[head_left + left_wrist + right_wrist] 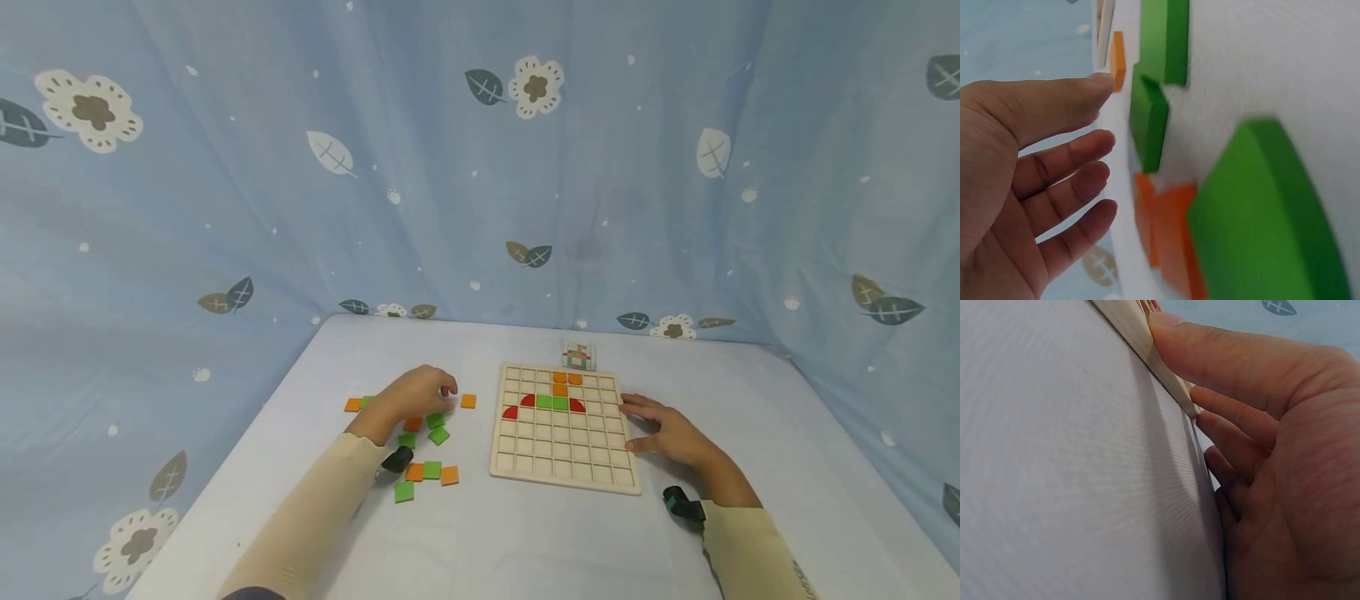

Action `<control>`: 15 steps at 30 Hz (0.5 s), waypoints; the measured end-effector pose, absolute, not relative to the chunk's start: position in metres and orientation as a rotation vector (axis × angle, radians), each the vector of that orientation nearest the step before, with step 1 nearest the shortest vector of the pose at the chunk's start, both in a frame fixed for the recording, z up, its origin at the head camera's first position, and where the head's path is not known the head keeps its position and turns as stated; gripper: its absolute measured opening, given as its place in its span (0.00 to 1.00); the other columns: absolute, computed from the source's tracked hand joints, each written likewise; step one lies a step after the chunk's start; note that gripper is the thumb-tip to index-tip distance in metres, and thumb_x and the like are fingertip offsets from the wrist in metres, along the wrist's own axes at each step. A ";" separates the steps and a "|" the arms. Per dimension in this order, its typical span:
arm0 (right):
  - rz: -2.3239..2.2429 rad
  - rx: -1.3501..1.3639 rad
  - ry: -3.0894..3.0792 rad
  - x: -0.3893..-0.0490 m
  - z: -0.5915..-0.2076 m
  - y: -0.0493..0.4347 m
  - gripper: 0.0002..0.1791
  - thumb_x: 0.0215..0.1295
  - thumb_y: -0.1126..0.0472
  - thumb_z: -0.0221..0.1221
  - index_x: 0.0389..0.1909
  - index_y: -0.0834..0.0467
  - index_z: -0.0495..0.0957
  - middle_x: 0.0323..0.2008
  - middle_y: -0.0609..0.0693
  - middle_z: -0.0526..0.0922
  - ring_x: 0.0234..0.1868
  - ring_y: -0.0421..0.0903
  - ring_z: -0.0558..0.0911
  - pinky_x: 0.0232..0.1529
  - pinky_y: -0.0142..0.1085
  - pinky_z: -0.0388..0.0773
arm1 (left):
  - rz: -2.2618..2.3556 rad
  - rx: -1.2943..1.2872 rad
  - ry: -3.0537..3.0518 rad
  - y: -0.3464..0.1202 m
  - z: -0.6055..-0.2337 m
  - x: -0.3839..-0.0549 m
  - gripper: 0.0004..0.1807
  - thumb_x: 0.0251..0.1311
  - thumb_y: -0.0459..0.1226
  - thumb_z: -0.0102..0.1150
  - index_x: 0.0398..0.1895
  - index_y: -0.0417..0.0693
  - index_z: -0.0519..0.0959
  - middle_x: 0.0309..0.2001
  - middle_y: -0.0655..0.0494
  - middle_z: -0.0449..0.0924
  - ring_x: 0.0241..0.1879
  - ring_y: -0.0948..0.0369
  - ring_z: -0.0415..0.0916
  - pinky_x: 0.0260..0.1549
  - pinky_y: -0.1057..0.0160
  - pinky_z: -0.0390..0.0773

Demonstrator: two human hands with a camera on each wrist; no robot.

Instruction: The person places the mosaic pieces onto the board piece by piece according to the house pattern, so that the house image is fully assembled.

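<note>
A wooden grid board (566, 442) lies flat on the table with orange, green and red pieces set in its upper cells. My right hand (671, 433) is at the board's right side, thumb and fingertips touching the edge; the right wrist view shows the thumb on the board's rim (1154, 356). Over the loose tiles at the left hovers my left hand (416, 393), its fingers loosely bent and nothing between them. Beyond its thumb in the left wrist view are green tiles (1147, 122) and an orange tile (1118, 61). That hand and forearm partly cover the pile.
A small picture card (579, 356) lies behind the board. Several loose green and orange tiles (432, 470) are spread left of the board, with one orange tile (468, 401) apart from them. A blue patterned curtain (480, 167) hangs behind the white table (525, 542).
</note>
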State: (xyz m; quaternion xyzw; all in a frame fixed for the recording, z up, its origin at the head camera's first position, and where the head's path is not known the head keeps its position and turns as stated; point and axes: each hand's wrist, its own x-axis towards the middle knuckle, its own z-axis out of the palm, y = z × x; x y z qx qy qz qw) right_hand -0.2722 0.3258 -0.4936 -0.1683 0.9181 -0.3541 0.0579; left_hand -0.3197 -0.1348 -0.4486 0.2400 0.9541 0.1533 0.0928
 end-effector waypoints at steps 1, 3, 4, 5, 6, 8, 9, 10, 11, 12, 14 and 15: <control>-1.078 -0.511 2.780 -0.272 -0.494 0.326 0.44 0.47 0.48 0.73 0.64 0.63 0.72 0.71 0.62 0.60 0.71 0.68 0.52 0.63 0.66 0.49 | 0.467 0.701 2.826 -0.132 -0.450 -0.321 0.10 0.60 0.42 0.66 0.44 0.56 0.84 0.39 0.65 0.79 0.37 0.63 0.72 0.44 0.60 0.75; -1.090 -0.512 2.773 -0.272 -0.494 0.327 0.44 0.47 0.48 0.73 0.64 0.63 0.72 0.71 0.62 0.60 0.71 0.67 0.52 0.64 0.66 0.49 | 0.491 0.699 2.814 -0.128 -0.453 -0.324 0.11 0.59 0.42 0.67 0.45 0.56 0.84 0.39 0.65 0.79 0.37 0.63 0.72 0.44 0.59 0.75; -1.101 -0.516 2.768 -0.272 -0.495 0.327 0.44 0.47 0.48 0.74 0.64 0.63 0.72 0.71 0.62 0.60 0.71 0.67 0.52 0.64 0.66 0.49 | 0.499 0.695 2.810 -0.126 -0.454 -0.324 0.12 0.59 0.42 0.67 0.46 0.56 0.83 0.39 0.65 0.79 0.37 0.63 0.72 0.45 0.59 0.75; -1.101 -0.519 2.767 -0.272 -0.495 0.327 0.44 0.47 0.48 0.74 0.64 0.63 0.72 0.71 0.62 0.60 0.71 0.67 0.52 0.63 0.66 0.49 | 0.512 0.695 2.806 -0.124 -0.455 -0.325 0.13 0.58 0.43 0.68 0.47 0.56 0.83 0.40 0.65 0.79 0.38 0.63 0.72 0.45 0.60 0.74; -1.104 -0.524 2.766 -0.271 -0.495 0.327 0.44 0.47 0.48 0.74 0.64 0.63 0.72 0.71 0.62 0.60 0.71 0.67 0.52 0.63 0.66 0.48 | 0.517 0.696 2.805 -0.122 -0.456 -0.325 0.14 0.57 0.43 0.69 0.48 0.56 0.83 0.40 0.65 0.79 0.38 0.62 0.72 0.45 0.59 0.74; -1.104 -0.524 2.766 -0.271 -0.495 0.327 0.44 0.47 0.48 0.74 0.64 0.63 0.72 0.71 0.62 0.60 0.71 0.67 0.52 0.64 0.66 0.48 | 0.508 0.706 2.811 -0.119 -0.457 -0.326 0.16 0.56 0.43 0.70 0.49 0.56 0.83 0.41 0.65 0.78 0.39 0.63 0.72 0.45 0.60 0.74; -1.104 -0.521 2.767 -0.271 -0.495 0.327 0.43 0.47 0.48 0.74 0.64 0.63 0.72 0.71 0.62 0.60 0.71 0.67 0.52 0.64 0.66 0.48 | 0.509 0.712 2.812 -0.117 -0.457 -0.327 0.17 0.56 0.43 0.70 0.49 0.56 0.83 0.41 0.65 0.78 0.39 0.62 0.72 0.45 0.60 0.74; -1.107 -0.518 2.766 -0.271 -0.495 0.327 0.43 0.47 0.48 0.74 0.64 0.63 0.73 0.71 0.62 0.60 0.71 0.67 0.52 0.64 0.66 0.48 | 0.502 0.714 2.814 -0.116 -0.457 -0.328 0.17 0.56 0.43 0.70 0.50 0.56 0.83 0.41 0.66 0.78 0.40 0.63 0.72 0.46 0.60 0.74; -1.104 -0.514 2.768 -0.271 -0.495 0.327 0.43 0.47 0.48 0.74 0.64 0.63 0.73 0.71 0.61 0.60 0.71 0.67 0.52 0.64 0.66 0.48 | 0.497 0.723 2.815 -0.114 -0.457 -0.328 0.18 0.55 0.43 0.71 0.50 0.55 0.83 0.42 0.66 0.78 0.40 0.63 0.72 0.46 0.60 0.74; -1.102 -0.509 2.769 -0.272 -0.495 0.327 0.43 0.47 0.48 0.73 0.64 0.62 0.73 0.71 0.61 0.60 0.71 0.67 0.52 0.64 0.66 0.48 | 0.489 0.729 2.814 -0.113 -0.457 -0.329 0.18 0.55 0.43 0.71 0.50 0.55 0.83 0.42 0.66 0.78 0.41 0.63 0.72 0.46 0.60 0.74; -1.096 -0.499 2.769 -0.272 -0.494 0.326 0.43 0.46 0.48 0.74 0.64 0.62 0.73 0.71 0.61 0.60 0.71 0.67 0.52 0.64 0.66 0.48 | 0.489 0.737 2.804 -0.111 -0.456 -0.330 0.18 0.55 0.42 0.71 0.51 0.55 0.83 0.42 0.65 0.79 0.42 0.63 0.73 0.46 0.60 0.75; -1.095 -0.495 2.768 -0.272 -0.494 0.326 0.43 0.46 0.48 0.74 0.64 0.62 0.72 0.71 0.61 0.60 0.71 0.66 0.52 0.64 0.66 0.48 | 0.491 0.742 2.796 -0.111 -0.456 -0.331 0.18 0.55 0.41 0.71 0.51 0.55 0.83 0.42 0.65 0.80 0.42 0.63 0.73 0.46 0.61 0.75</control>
